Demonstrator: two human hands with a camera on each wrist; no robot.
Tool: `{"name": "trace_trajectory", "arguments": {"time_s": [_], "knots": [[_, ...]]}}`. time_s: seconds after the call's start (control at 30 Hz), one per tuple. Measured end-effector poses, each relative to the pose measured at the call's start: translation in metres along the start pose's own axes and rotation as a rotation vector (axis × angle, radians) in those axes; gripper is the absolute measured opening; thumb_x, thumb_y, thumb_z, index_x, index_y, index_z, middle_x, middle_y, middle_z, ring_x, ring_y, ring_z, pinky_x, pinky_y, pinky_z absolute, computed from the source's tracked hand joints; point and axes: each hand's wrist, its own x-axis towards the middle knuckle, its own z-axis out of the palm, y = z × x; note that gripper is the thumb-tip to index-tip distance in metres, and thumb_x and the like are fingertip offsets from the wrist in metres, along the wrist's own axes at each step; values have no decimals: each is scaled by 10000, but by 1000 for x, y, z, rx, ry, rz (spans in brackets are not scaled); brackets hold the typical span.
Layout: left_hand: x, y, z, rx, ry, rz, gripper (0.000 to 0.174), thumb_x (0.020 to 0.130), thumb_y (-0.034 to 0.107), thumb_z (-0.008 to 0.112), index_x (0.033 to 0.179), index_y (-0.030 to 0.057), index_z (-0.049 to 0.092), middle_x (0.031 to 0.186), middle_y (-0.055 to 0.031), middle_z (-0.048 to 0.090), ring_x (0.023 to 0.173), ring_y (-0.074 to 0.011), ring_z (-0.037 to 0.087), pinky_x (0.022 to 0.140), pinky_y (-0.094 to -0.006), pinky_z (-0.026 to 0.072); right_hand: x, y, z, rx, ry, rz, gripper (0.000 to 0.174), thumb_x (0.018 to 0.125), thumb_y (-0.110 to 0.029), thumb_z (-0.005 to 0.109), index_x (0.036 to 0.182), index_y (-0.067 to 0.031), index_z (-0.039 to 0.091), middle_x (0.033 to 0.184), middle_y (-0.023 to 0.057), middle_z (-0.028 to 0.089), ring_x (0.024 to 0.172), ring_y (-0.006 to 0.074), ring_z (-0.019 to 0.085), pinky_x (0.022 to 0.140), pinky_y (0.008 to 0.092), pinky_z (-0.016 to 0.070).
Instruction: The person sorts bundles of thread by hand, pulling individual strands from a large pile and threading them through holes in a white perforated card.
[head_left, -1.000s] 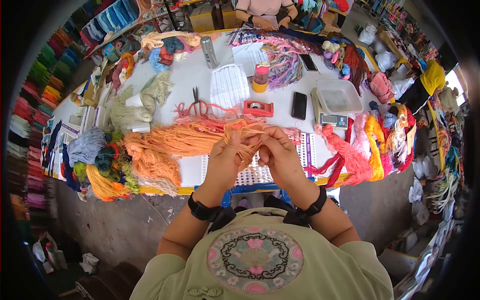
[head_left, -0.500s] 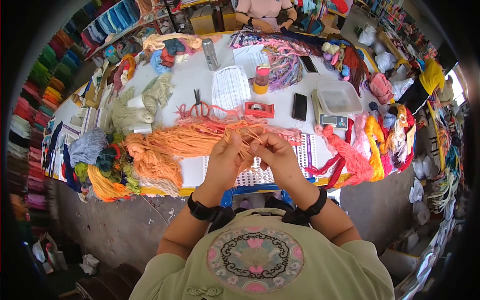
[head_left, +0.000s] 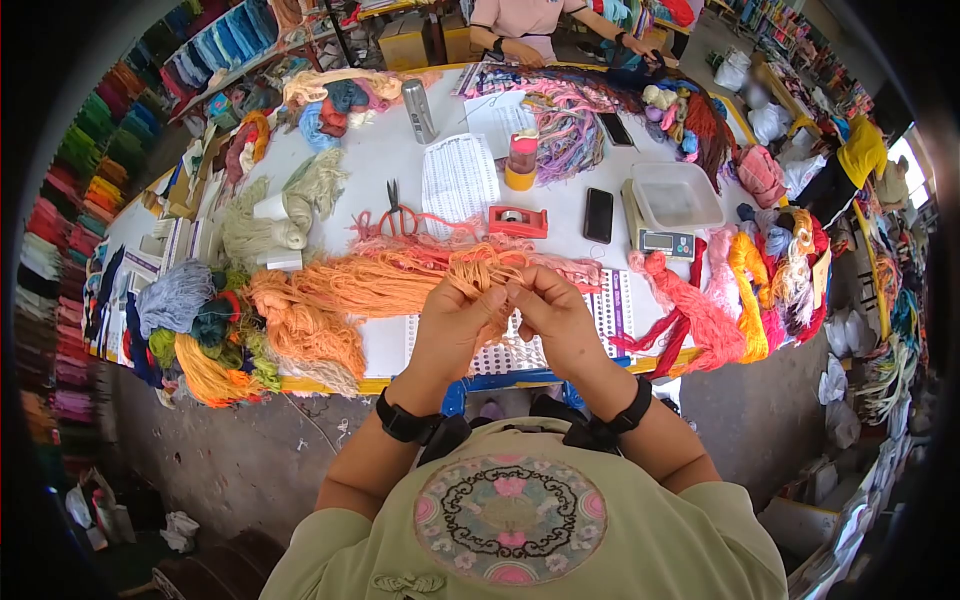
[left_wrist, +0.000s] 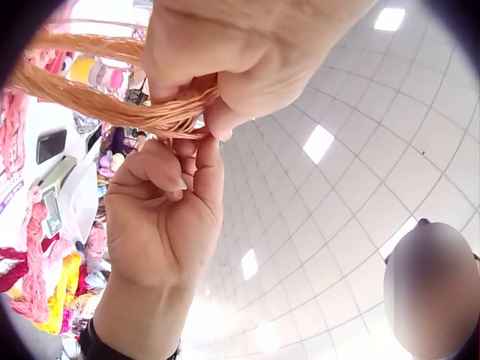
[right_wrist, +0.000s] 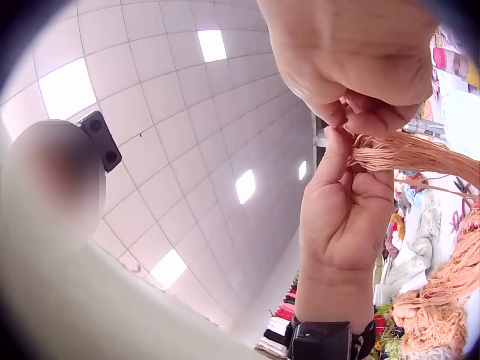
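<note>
An orange yarn skein (head_left: 375,282) stretches along the near side of the table, its right end raised between the hands. My left hand (head_left: 455,322) grips the gathered strands, which stick out in loops above its fingers. Beside it my right hand (head_left: 562,318) has thumb and fingertips pinched together at the bundle, meeting the left thumb. In the left wrist view the strands (left_wrist: 112,111) run taut into the left hand, and the right hand (left_wrist: 165,202) reaches up from below. The right wrist view shows the bundle (right_wrist: 412,154) between the left fingers, with the right hand (right_wrist: 352,60) above.
Behind the skein lie scissors (head_left: 396,210), a red tape dispenser (head_left: 517,219) and a phone (head_left: 598,214). A scale (head_left: 668,242) bears a clear plastic tub (head_left: 680,193). Red yarn (head_left: 690,315) lies to the right, a hole-punched white card (head_left: 613,300) under the hands. Someone sits opposite (head_left: 525,30).
The loosely spread strands between the hands are now gathered into a tighter bundle in the left hand. The right fingertips have drawn in to the left thumb. The person opposite has stretched an arm sideways.
</note>
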Motion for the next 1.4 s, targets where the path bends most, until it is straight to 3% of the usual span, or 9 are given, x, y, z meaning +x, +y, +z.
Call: {"name": "trace_trajectory", "arguments": {"time_s": [0.37,0.73,0.93,1.0,1.07,1.2,1.27,1.33,1.4], "knots": [[1,0,7,-81,18,14,191,949,166,561,1064,14,569,923,-56,626,798,-112,603,654,-227,486,-1,-1,-1,305,-15,99,123,962,-207,526,923,-91,537,670,-29,476,575,51,427,523,222,369],[-2,-8,0,-53,31,11,168,960,133,519,1036,-1,585,1035,-90,625,790,-100,584,589,-227,464,-7,2,-1,-130,-71,-63,95,935,-144,584,927,-52,561,734,-18,558,612,38,486,515,197,383],[-4,-6,11,23,87,89,212,990,180,461,955,0,567,1070,-182,630,958,-231,626,782,-342,533,-19,-7,0,85,-81,-57,170,971,-223,525,1030,-80,596,757,-33,552,528,28,422,476,175,365],[1,-2,16,3,127,132,243,994,215,459,931,3,559,1073,-200,631,979,-243,625,793,-348,534,-26,-8,-6,-1,-257,175,152,978,-216,514,987,-86,592,742,-42,532,504,25,389,463,181,345],[0,11,12,-158,154,-31,324,994,306,455,919,8,558,944,-139,642,841,-228,645,636,-319,534,-32,-11,-16,-46,-234,175,144,980,-206,512,943,-87,585,732,-50,516,513,23,378,464,188,329],[2,19,-48,-356,-41,-244,292,984,318,478,906,48,553,712,-25,561,505,-90,480,408,-217,362,-11,-4,-84,-487,405,-495,149,983,-222,501,940,-96,569,845,4,609,711,84,519,666,233,439],[3,17,-66,-422,82,-237,267,980,306,489,909,58,557,668,7,506,480,-69,407,393,-203,311,3,6,-134,-231,536,-544,149,980,-227,493,918,-109,559,947,51,647,862,168,584,833,313,464],[7,12,-104,-519,280,-218,201,969,260,507,912,76,562,613,51,410,452,-46,323,374,-194,252,-6,-5,-174,419,521,-199,148,972,-227,494,883,-121,547,999,74,653,926,234,607,903,384,463],[8,-2,-175,-528,411,-169,128,954,201,515,906,89,555,609,61,380,451,-45,314,376,-194,248,-7,26,-249,617,341,-273,164,948,-203,506,802,-130,524,777,23,591,766,190,581,858,382,488]]}}
